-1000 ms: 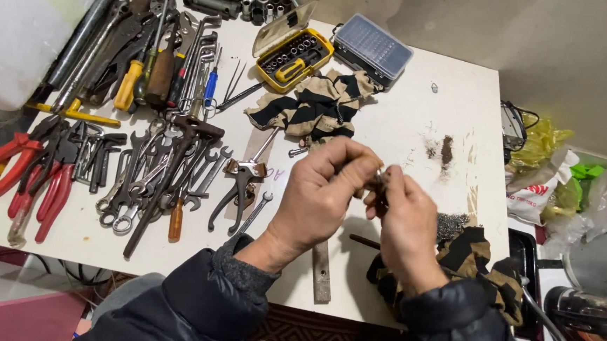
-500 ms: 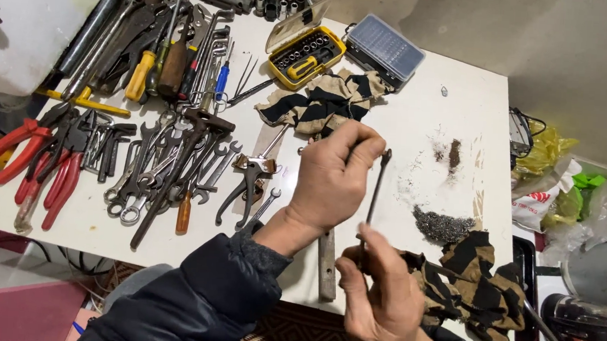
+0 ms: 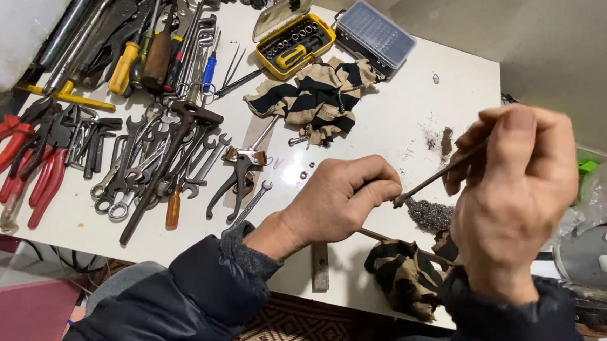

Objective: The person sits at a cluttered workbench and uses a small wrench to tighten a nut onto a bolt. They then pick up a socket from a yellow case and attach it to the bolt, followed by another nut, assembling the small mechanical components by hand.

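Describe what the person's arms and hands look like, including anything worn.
Both hands are bare: no gloves, rings or watch visible on the left hand or right hand. Both arms wear dark navy padded jacket sleeves, the left showing a grey knitted inner cuff.

- A workshop bench: a white table [image 3: 419, 121] crowded with hand tools.
- Spanners [image 3: 135, 174], red-handled pliers [image 3: 16, 153] and screwdrivers [image 3: 142, 59] lie in rough rows.
- An open yellow bit case [image 3: 299, 42] and a clear parts box [image 3: 376, 36] sit at the far edge.
- Metal filings [image 3: 428, 215] and grimy rags [image 3: 325, 101] lie about.
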